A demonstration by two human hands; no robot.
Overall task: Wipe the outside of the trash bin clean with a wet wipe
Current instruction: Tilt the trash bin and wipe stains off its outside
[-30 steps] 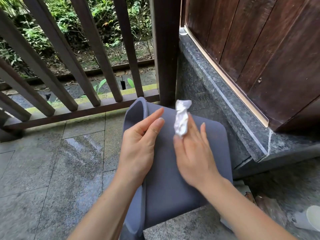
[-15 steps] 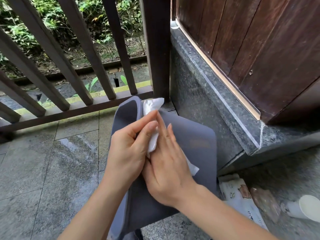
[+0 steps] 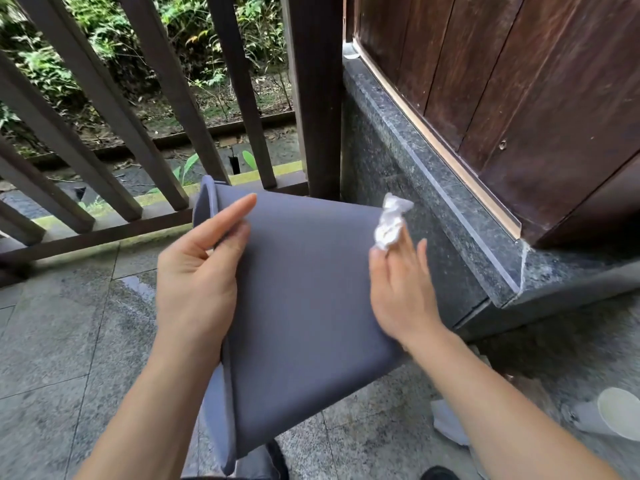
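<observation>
While left hand (image 3: pixel 197 278) clamps one bin (image 3: pixel 304 306), right hand (image 3: pixel 401 285) pinches one wipe (image 3: pixel 391 220).

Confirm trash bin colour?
Plain matte slate grey with a bluish tint, no pattern, on the trash bin; head view.

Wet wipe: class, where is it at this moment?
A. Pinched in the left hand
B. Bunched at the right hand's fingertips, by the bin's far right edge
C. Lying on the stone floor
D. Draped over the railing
B: the white wet wipe sits crumpled at the right hand fingertips beside the grey trash bin; the left hand only steadies the bin.
</observation>
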